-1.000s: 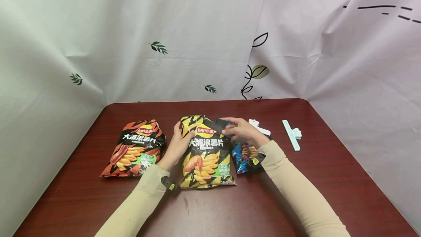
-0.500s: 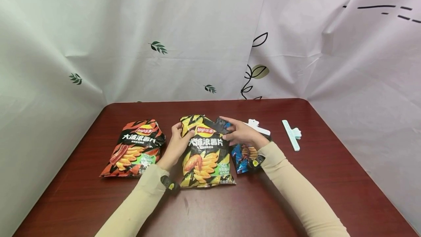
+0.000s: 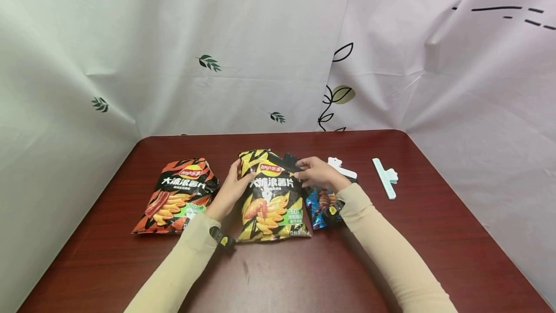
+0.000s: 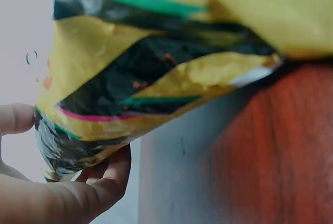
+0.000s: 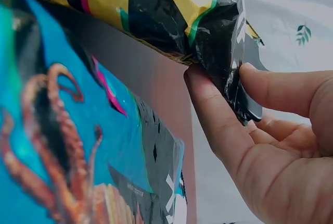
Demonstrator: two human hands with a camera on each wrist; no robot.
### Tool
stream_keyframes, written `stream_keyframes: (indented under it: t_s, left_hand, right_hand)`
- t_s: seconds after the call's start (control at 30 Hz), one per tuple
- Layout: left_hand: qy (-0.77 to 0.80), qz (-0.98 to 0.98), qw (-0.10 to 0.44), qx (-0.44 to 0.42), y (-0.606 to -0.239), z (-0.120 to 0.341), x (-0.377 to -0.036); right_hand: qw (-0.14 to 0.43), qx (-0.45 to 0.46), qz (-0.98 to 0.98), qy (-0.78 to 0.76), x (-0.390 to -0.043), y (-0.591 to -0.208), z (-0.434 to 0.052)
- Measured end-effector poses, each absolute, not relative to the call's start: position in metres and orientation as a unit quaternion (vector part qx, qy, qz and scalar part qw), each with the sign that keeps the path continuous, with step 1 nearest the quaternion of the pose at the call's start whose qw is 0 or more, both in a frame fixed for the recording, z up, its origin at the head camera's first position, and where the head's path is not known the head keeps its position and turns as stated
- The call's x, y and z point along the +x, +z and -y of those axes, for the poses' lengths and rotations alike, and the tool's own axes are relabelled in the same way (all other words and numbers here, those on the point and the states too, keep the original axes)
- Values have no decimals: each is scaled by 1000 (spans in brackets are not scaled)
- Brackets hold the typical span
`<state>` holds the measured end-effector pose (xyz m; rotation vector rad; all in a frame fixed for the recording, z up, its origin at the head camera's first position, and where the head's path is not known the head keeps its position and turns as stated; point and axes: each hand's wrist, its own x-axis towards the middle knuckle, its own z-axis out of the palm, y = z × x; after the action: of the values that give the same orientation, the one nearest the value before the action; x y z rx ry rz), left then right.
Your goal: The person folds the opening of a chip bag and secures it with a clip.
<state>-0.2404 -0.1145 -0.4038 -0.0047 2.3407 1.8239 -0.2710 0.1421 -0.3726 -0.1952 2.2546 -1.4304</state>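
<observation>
Here the yellow chip bag (image 3: 271, 197) is held at the table's (image 3: 434, 235) middle, its top lifted. Its left corner is pinched by the left hand (image 3: 230, 188), so that a black clip (image 3: 288, 162), pinched by the right hand (image 3: 319, 174), can be set across its top.

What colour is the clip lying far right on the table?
Pale mint green clip, clearest in the head view.

Staged recording setup, not lived-in room. Evidence: white cloth backdrop (image 3: 269, 47) with leaf print hung on all sides behind dark red wooden table (image 3: 434, 235), creased and draped, hiding walls. Tabletop props only: 3 snack bags, 2 spare bag clips (image 3: 385, 177). No furniture, appliances or windows in view.
</observation>
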Motion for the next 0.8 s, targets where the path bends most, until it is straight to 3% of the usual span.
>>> stream_keyframes:
  t_s: [0.8]
  left_hand:
    - [631,-760,152,-25,-417,121,-261]
  right_hand:
    - [234,-44,-828,-508,-294,-384,-128]
